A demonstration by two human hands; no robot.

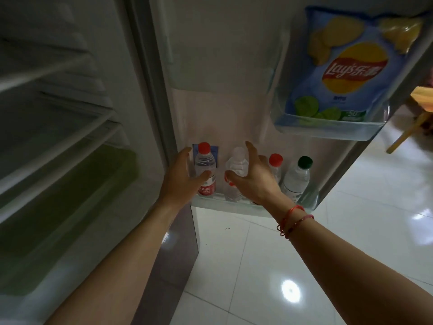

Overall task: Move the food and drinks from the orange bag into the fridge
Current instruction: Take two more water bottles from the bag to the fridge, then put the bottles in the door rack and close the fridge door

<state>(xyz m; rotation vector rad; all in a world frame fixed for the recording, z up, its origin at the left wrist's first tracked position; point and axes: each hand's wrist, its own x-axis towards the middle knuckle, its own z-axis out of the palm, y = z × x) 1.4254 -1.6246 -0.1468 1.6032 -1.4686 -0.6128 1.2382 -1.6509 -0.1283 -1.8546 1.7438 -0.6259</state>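
1. While the fridge stands open, its pale shelves [58,127] fill the left of the view, dim and blurred.
2. The left hand [180,174] reaches to the left end of the lower door bin [234,208]. Its fingers are spread and fairly straight. They lie left of a red-capped bottle [204,171], and the thumb lies across the bottle's front.
3. That bottle stands upright in the bin and carries a red label.
4. Just beside it, a clear-capped bottle [236,170] leans slightly left in the same bin.
5. The right hand [254,180] is wrapped round this bottle, thumb on its front and a finger rising behind its cap. Red string bracelets [293,219] circle the wrist.
6. Behind that hand stands a second red-capped bottle [276,161]. A green-capped bottle [297,178] stands at the bin's right end.
7. Above, a blue chip bag [339,66] sits upright in the upper door bin [328,132].
8. White floor tiles [351,231] shine below.
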